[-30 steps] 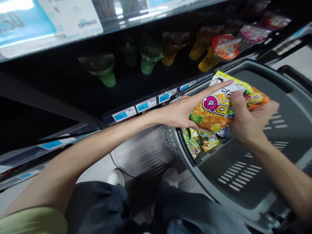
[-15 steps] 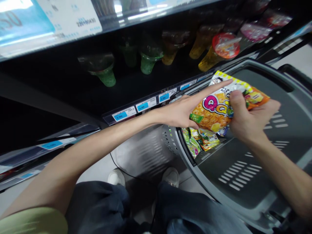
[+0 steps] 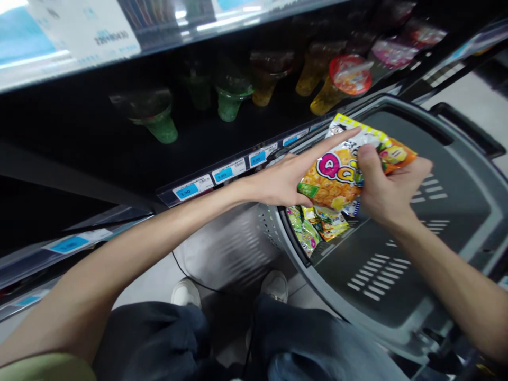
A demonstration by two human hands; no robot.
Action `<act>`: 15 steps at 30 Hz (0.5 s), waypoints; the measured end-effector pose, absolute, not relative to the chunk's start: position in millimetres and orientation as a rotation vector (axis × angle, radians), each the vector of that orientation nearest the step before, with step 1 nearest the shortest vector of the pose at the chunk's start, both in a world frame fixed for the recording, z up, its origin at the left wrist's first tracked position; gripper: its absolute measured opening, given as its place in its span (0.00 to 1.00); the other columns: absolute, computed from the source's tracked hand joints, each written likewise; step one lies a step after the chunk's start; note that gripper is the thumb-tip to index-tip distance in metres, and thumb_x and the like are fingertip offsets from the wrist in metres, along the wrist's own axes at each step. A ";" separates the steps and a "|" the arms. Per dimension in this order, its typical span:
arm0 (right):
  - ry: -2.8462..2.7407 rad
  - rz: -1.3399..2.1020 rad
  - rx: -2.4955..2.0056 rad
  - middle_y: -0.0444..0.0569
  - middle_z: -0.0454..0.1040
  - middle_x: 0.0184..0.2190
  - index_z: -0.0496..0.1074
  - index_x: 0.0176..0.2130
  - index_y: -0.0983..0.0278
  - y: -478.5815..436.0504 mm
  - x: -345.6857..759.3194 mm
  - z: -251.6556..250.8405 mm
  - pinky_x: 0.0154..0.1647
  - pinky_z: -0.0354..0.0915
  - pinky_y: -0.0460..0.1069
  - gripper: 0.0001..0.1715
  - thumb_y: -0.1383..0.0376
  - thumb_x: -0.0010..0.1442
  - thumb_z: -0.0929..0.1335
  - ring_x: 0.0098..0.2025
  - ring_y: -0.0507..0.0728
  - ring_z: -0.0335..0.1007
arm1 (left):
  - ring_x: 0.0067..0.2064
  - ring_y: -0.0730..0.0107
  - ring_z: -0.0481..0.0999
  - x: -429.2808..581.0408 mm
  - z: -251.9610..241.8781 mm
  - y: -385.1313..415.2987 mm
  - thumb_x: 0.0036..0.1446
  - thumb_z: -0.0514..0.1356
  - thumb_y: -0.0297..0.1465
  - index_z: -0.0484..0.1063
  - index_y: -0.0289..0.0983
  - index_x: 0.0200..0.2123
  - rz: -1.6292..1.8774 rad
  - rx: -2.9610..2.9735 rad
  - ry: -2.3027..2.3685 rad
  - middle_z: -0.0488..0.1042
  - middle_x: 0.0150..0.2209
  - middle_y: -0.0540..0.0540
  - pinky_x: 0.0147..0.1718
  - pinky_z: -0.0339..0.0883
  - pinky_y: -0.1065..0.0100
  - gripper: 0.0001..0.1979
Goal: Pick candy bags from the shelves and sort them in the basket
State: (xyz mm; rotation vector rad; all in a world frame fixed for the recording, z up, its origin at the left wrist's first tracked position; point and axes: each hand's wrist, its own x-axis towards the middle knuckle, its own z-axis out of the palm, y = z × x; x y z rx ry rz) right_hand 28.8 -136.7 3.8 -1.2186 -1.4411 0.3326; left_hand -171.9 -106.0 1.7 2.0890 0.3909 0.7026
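Observation:
Both hands grip an orange, white and yellow gummy candy bag (image 3: pixel 331 182) with "QQ" lettering, held over the shelf-side end of a grey shopping basket (image 3: pixel 397 307). My left hand (image 3: pixel 289 177) is around the bag's left side, its index finger stretched along the top and its thumb at the lower edge. My right hand (image 3: pixel 387 188) closes on the right side, thumb across the front and fingers hidden behind. Another orange packet seems to lie behind it in the right hand. Below, several green and yellow candy bags (image 3: pixel 307 238) rest inside the basket.
A dark shelf with a price-tag strip (image 3: pixel 226 173) runs along the left and back. On it stand green cups (image 3: pixel 159 127) and yellow cups, one with a red lid (image 3: pixel 350 74). A thin cable crosses the floor near my white shoes (image 3: pixel 186 293).
The view has shifted slightly, so the shelf, basket and hands appear farther left. Both hands keep their hold on the candy bag, with little movement relative to the basket.

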 end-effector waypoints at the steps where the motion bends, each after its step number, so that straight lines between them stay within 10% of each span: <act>1: -1.443 0.338 -1.220 0.41 0.58 0.18 0.63 0.20 0.65 -137.7 27.3 5.9 0.21 0.52 0.45 0.23 0.56 0.58 0.71 0.21 0.47 0.51 | 0.74 0.53 0.37 -171.7 0.7 -105.4 0.52 0.64 0.43 0.33 0.42 0.72 0.717 2.086 0.381 0.38 0.74 0.52 0.71 0.35 0.55 0.54; 15: -1.522 0.353 -1.179 0.42 0.62 0.19 0.67 0.23 0.66 -141.3 24.4 13.4 0.22 0.56 0.44 0.20 0.58 0.61 0.70 0.22 0.47 0.55 | 0.74 0.47 0.37 -171.6 2.3 -107.7 0.51 0.65 0.39 0.29 0.47 0.72 0.741 2.051 0.369 0.33 0.74 0.52 0.72 0.39 0.50 0.57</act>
